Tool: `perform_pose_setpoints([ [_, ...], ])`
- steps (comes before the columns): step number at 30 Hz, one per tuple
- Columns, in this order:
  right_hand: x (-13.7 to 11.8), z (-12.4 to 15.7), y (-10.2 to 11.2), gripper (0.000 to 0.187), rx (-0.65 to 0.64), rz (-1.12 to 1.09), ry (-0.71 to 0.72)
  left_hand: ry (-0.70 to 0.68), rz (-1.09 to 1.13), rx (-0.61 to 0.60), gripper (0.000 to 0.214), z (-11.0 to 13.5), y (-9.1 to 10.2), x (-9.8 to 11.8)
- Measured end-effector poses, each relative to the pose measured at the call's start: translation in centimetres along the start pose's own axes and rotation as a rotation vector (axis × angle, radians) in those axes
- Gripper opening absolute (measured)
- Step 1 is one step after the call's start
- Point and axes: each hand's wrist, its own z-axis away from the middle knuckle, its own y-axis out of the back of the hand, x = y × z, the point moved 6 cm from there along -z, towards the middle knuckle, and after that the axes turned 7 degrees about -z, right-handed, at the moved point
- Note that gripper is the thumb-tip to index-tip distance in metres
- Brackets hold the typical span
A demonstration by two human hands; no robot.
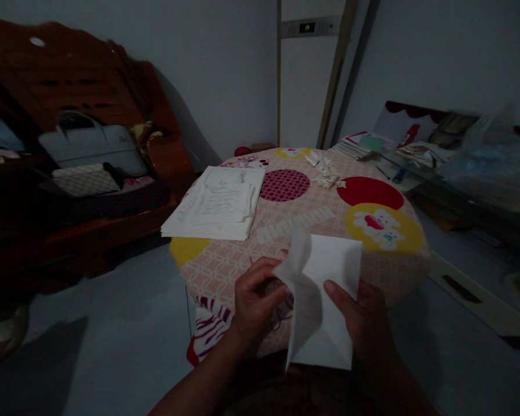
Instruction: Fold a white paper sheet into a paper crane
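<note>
Two hands, folded white paper between them

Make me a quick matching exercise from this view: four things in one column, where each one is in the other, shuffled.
Things
1. folded white paper
2. paper stack
3. white scraps
4. grey handbag

Places
A. at the far side of the table, near the red circle
B. on the wooden bench
C. in the right hand, with the left hand at its left edge
D. on the left part of the table

Pairs: 1-C, 2-D, 3-A, 4-B
</note>
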Motion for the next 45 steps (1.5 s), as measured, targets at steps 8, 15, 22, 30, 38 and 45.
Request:
perform_pose_setpoints([
  [8, -1.1, -0.9, -0.5, 0.028, -0.109, 0.067, 0.011, 0.054, 0.064, -0.087, 0.027, 0.3, -0.4, -0.8],
  [15, -1.7, -1.9, -1.4, 0.031, -0.153, 0.097, 0.063, -0.086, -0.128, -0.257, 0.049, 0.6, -1.2, 0.1],
  [22, -1.9, -2.4, -1.8, 0.024, -0.151, 0.159, 0.115, -0.310, -0.388, -0.232, 0.034, 0.6, -1.5, 1.7],
  [30, -1.2, -2.7, -1.5, 0.027, -0.258, 0.146, 0.071, -0.231, -0.354, -0.108, 0.011, 0.7, -1.0, 1.1],
  [38, -0.6, -2.6, 0.3, 0.035, -0.075, 0.046, -0.038, 0.275, 0.201, 0.089, 0.017, 2.1, -0.2, -5.0],
  [45, -0.4, -2.2, -0.3, 0.034, -0.003, 0.145, 0.115, 0.338, 0.177, 0.242, 0.019, 2.8, 0.6, -6.1],
])
